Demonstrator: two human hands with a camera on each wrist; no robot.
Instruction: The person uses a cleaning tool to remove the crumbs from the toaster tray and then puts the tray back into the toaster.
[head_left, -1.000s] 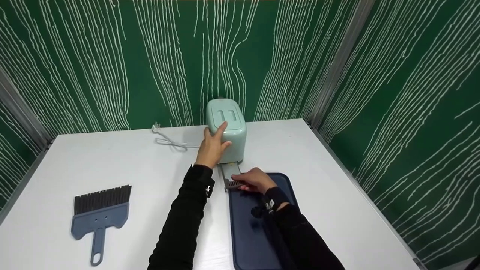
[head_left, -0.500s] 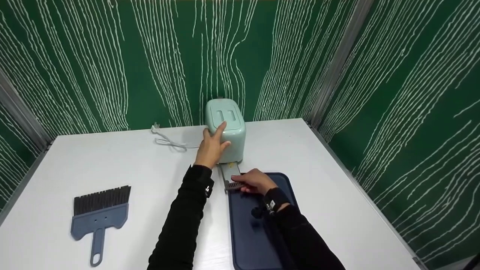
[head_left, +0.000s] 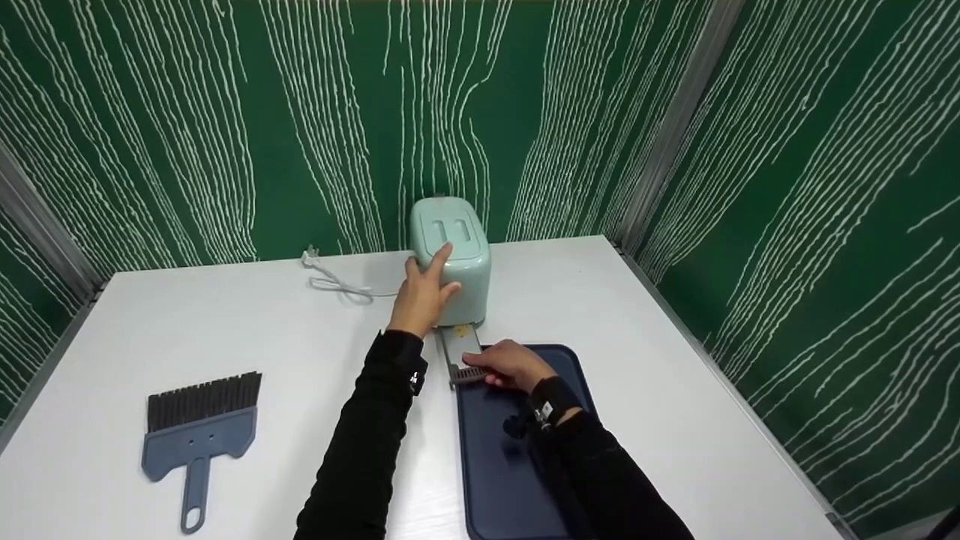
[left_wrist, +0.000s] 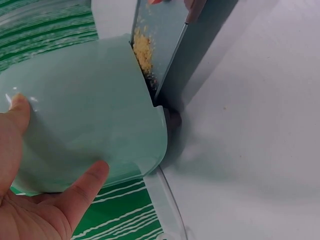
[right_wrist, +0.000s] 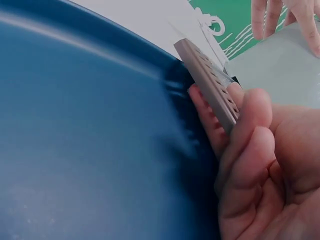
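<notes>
A pale green toaster (head_left: 471, 292) stands at the back of the white table. My left hand (head_left: 420, 300) rests on its side and corner, fingers spread and nearly straight. From the toaster's base a metal crumb tray (head_left: 456, 345) sticks out toward me. With thumb and fingers my right hand (head_left: 516, 363) pinches the tray's slotted brown front edge (right_wrist: 209, 82). Yellowish crumbs (left_wrist: 143, 52) lie on the tray by the toaster's opening, as the left wrist view shows. The tray's rear part is hidden inside the toaster.
A dark blue tray (head_left: 510, 480) lies under my right hand and forearm. At the left is a blue hand brush (head_left: 199, 435) with black bristles. A grey power cord (head_left: 341, 285) with its plug lies left of the toaster. Green walls (head_left: 330, 112) border the table.
The crumb tray has slid slightly farther out toward me in my right hand, and more crumbs show at the toaster's base. My left hand has stayed on the toaster.
</notes>
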